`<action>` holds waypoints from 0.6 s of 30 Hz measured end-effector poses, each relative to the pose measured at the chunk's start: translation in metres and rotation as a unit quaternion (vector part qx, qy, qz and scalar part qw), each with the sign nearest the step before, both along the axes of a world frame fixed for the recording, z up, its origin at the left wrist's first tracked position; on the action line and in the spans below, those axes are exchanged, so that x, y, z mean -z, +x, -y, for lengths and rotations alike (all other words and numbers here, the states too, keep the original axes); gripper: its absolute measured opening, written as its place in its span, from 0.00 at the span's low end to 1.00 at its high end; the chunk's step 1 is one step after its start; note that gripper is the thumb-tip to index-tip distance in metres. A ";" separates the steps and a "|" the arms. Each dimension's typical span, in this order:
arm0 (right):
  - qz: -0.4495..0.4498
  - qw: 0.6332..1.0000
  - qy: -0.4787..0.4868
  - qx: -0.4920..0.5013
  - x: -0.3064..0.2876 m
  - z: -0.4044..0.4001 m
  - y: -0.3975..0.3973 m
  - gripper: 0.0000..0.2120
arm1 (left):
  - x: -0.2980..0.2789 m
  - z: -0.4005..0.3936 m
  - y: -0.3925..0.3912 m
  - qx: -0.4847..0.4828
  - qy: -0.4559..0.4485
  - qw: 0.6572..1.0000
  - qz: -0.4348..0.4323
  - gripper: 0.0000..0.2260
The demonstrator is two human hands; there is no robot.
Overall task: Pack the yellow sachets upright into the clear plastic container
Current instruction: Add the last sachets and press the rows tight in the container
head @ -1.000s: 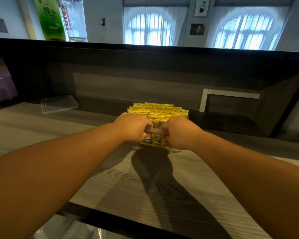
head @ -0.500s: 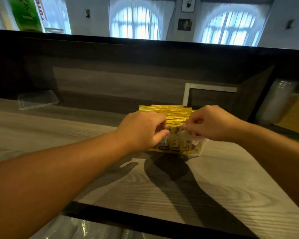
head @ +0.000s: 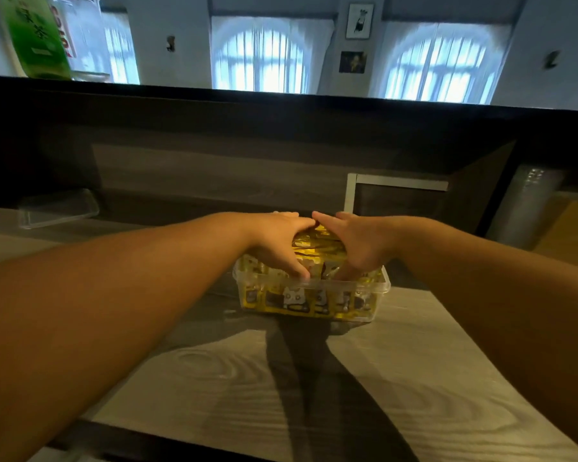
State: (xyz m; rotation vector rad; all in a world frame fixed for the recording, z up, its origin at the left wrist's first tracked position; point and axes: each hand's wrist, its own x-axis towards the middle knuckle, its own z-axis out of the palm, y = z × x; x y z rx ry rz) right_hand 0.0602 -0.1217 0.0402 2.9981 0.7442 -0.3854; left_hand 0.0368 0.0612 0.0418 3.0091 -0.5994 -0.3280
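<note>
Both hands sit on top of the clear rectangular plastic container (head: 314,288), which stands on the grey wood-grain counter (head: 414,378) and serves as our landmark. The left hand (head: 277,241) lies flat over the container's left half, fingers spread wide, thumb hooked at the near rim. The right hand (head: 354,241) covers the right half, fingers also splayed, thumb dipping inside the near wall. Neither grips anything; we read it as pressing. The yellow foil sachets (head: 317,243) stand packed inside, tops showing between the hands, printed faces visible through the near wall.

Risks, as we judge them: uneven downward push could crumple or fold sachet tops, or tip the near row flat so it loses its upright stance. Heavy load on the near rim could bow the thin wall or skid the container along the counter. Lifting the hands fast could let tight sachets spring up. A clear flat plastic lid (head: 59,208) lies well to the container's left, far back.
</note>
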 end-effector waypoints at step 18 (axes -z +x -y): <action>0.104 0.992 -0.073 -0.024 0.016 -0.007 -0.012 0.54 | 0.014 -0.002 0.002 -0.011 0.057 0.998 0.034 0.63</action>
